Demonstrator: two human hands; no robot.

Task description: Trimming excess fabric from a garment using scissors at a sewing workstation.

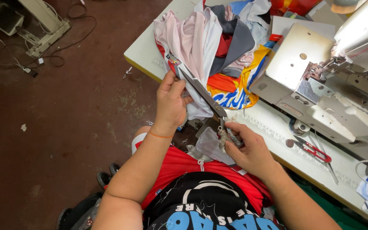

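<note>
Nearest the lens lies a black shirt with pale blue lettering (205, 211) over a red garment (179, 168) on the person's lap. Just above it, the right hand (250, 149) is clenched around the wrapped handles of long grey steel scissors (203, 91), whose blades run up and left, apparently closed or nearly so. The left hand (171, 102) pinches the edge of a pale pink and white fabric piece (190, 47) beside the blade tips, fingers curled, thumb pressed against the cloth.

That cloth is the near part of a heap of mixed coloured garments (231, 51) on the cream worktable (143, 49), just left of the grey industrial sewing machine (320, 85). Small red-handled thread snips (314, 150) lie on the table edge, near the right hand but untouched.

As for progress, trimming seems to be under way: the blades meet the fabric at a small printed label near its edge, and I cannot tell whether any cut is finished. The heap looks largely unsorted, so much appears left.
</note>
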